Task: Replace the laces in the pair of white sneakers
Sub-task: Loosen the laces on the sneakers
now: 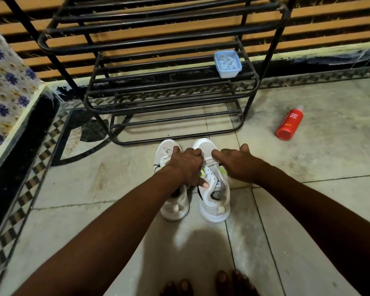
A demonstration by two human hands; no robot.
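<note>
Sneakers [214, 205], white with neon-green and black accents, stood side by side on the floor [308, 210] at centre frame, toes toward a black rack [171, 97]. The left hand [184, 165] gripped across their tops, hiding most lacing. The right hand [235, 162] hung curled over the right-side shoe, and I could not tell whether it held anything.

White sneakers [215, 201], red bottle [289, 122]

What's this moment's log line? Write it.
left hand grips left sneaker | right hand over right sneaker | both on floor
</note>
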